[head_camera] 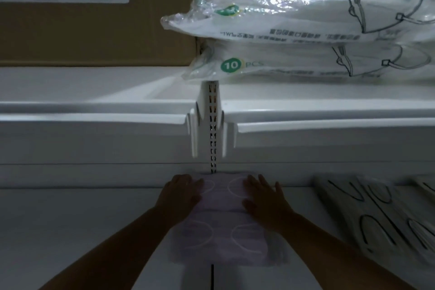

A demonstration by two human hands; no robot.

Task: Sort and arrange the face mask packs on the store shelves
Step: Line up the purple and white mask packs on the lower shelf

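Note:
A pale purple pack of face masks (223, 223) lies flat on the lower white shelf (82, 223), its far end against the back wall. My left hand (182, 192) rests flat on the pack's far left part with straight fingers. My right hand (264, 196) lies flat on its far right part, fingers spread. Two white face mask packs (306, 30) are stacked on the upper shelf (329, 103) at the right; the lower one shows a green "10 PCS" mark.
Packs with dark ear loops (381, 214) lie on the lower shelf to the right. A slotted white upright (212, 129) with brackets stands in the middle. A brown cardboard box (94, 30) with a white label sits at the upper left.

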